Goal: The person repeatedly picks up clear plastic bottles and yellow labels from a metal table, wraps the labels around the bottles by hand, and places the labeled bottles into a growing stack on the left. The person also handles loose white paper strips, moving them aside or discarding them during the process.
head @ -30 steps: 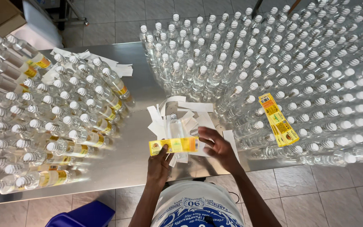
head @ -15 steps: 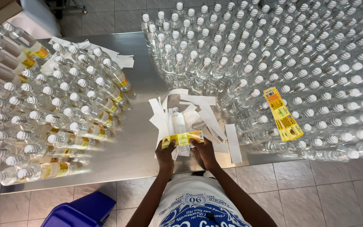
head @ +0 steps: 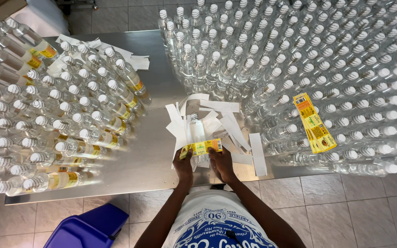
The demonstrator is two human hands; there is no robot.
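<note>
From the head view: left hand (head: 183, 161) and right hand (head: 220, 160) both pinching a yellow label (head: 201, 147) against a clear bottle (head: 197, 133) upright on the counter (head: 152, 156) amid white backing strips (head: 228, 124), between labelled bottles (head: 70, 119) and unlabelled bottles (head: 299, 55).

Steel table (head: 148, 160): bare clear bottles (head: 299, 55) massed on right; labelled bottles (head: 70, 119) on left; strip of yellow labels (head: 314, 123) lying atop right-hand bottles. Tiled floor (head: 345, 206): blue bin (head: 88, 229).

Bottle (head: 197, 133) on paper strips (head: 228, 121) (between bottle crowds (head: 60, 115)).
</note>
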